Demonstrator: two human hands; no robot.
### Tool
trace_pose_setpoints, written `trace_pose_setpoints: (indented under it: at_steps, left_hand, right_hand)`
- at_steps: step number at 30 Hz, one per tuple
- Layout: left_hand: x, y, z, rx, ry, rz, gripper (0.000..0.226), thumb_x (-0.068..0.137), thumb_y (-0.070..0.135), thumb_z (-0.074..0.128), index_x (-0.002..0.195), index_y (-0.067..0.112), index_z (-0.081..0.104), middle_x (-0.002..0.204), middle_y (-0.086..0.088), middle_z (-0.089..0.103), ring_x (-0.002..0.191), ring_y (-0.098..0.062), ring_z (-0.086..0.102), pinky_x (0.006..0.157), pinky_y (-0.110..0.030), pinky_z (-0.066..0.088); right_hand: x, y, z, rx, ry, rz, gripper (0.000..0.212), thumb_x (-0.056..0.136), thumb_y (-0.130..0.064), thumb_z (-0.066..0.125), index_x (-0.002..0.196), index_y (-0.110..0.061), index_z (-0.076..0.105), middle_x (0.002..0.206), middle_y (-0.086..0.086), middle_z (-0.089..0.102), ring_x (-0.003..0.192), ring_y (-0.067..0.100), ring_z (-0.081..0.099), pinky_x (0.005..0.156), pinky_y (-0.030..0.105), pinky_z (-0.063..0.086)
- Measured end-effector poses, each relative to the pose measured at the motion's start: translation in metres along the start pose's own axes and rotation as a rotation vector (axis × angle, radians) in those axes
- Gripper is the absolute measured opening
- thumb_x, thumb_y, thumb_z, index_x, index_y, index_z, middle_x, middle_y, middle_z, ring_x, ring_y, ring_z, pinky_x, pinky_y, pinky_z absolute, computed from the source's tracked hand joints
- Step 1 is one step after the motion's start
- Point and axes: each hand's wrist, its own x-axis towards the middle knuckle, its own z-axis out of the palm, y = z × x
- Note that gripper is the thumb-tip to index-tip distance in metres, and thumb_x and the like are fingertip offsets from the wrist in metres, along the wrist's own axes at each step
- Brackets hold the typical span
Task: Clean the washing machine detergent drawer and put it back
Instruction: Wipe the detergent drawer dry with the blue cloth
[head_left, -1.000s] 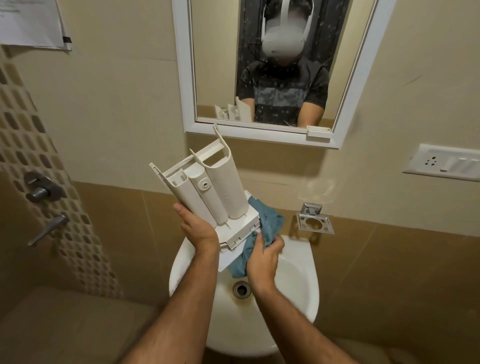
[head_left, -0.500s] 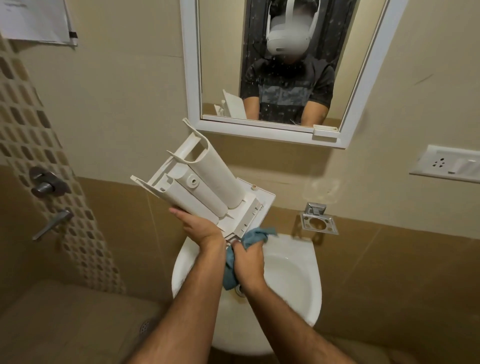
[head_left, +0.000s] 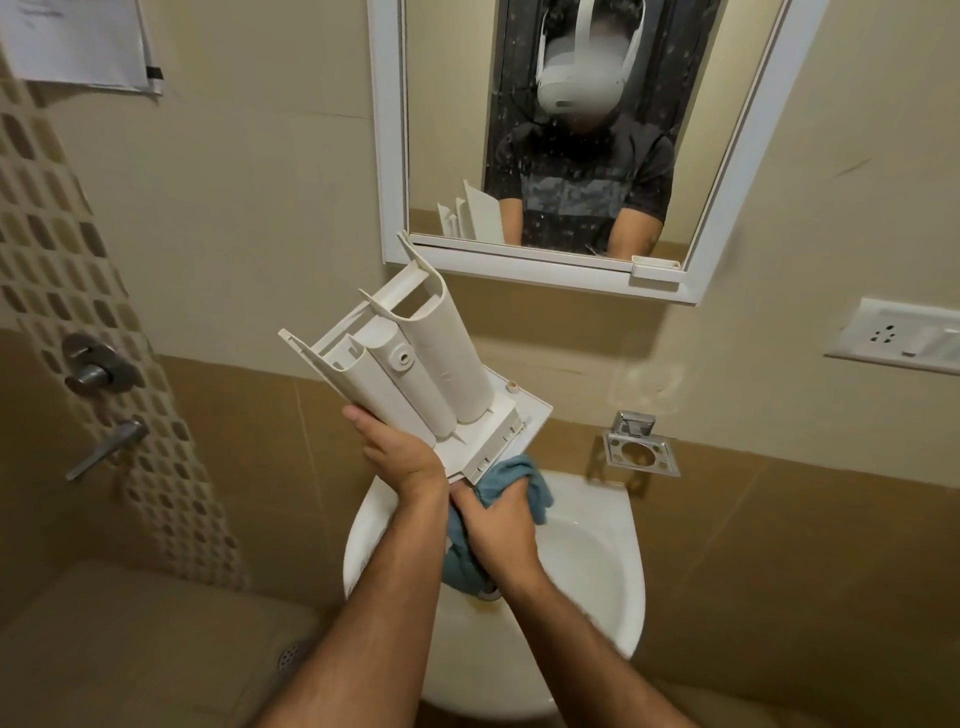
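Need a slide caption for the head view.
Left hand holds detergent drawer over sink; right hand wipes with blue cloth.

drawer (head_left: 415, 374) tilted more upright, cloth (head_left: 511, 480) beneath

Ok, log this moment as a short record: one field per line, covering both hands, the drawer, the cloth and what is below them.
left hand: grips the detergent drawer at its lower end
detergent drawer: white, held tilted above the sink, underside toward the camera
right hand: grips the blue cloth
blue cloth: bunched, pressed against the drawer's lower edge
sink: white basin below both hands
mirror: on the wall above, reflects the drawer
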Motion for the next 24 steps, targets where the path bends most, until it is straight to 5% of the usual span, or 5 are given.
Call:
trace_pose_setpoints:
  at_steps: [5,10,18,21,24]
  left_hand:
    - [0.001,0.004,0.005,0.022,0.005,0.01,0.048,0.097,0.061,0.032,0.074,0.034,0.063,0.058,0.024,0.066,0.057,0.009,0.062,0.047,-0.004,0.043]
    - [-0.002,-0.002,0.003,-0.036,-0.013,0.008,0.049,0.092,0.064,0.028,0.078,0.035,0.066,0.067,0.017,0.068,0.07,-0.002,0.065,0.051,-0.005,0.044]
    - [-0.007,0.013,0.02,-0.33,-0.021,0.144,0.069,0.108,0.029,0.03,0.057,0.05,0.071,0.061,0.039,0.062,0.062,0.02,0.061,0.055,0.001,0.043]
    - [-0.004,0.01,0.021,-0.405,-0.003,0.135,0.044,0.108,0.027,0.031,0.08,0.038,0.063,0.061,0.038,0.062,0.062,0.02,0.061,0.054,0.001,0.043]
    - [-0.003,0.009,0.016,-0.431,-0.105,0.07,0.033,0.108,0.028,0.028,0.098,0.029,0.06,0.069,0.032,0.068,0.066,0.017,0.064,0.056,-0.001,0.046]
  right_hand:
    - [0.003,-0.002,-0.008,0.185,-0.105,0.061,0.028,0.088,-0.005,0.054,0.115,-0.005,0.054,0.109,0.008,0.062,0.096,0.019,0.061,0.086,0.032,0.054]
    - [0.007,0.001,-0.005,0.126,-0.008,0.05,0.029,0.087,-0.017,0.069,0.114,-0.012,0.061,0.11,0.004,0.068,0.1,0.02,0.065,0.092,0.041,0.055]
    - [0.005,-0.001,0.007,0.142,-0.161,0.144,0.012,0.095,-0.024,0.055,0.092,-0.014,0.061,0.093,0.011,0.069,0.089,0.027,0.068,0.08,0.041,0.057]
    - [0.003,0.006,0.002,0.054,-0.284,0.166,0.018,0.093,-0.026,0.059,0.078,-0.021,0.051,0.079,-0.002,0.059,0.067,0.009,0.057,0.059,0.02,0.048]
    - [0.003,0.009,-0.009,0.054,-0.423,0.181,0.011,0.089,-0.025,0.067,0.088,-0.017,0.059,0.087,0.003,0.066,0.076,0.014,0.064,0.068,0.026,0.055]
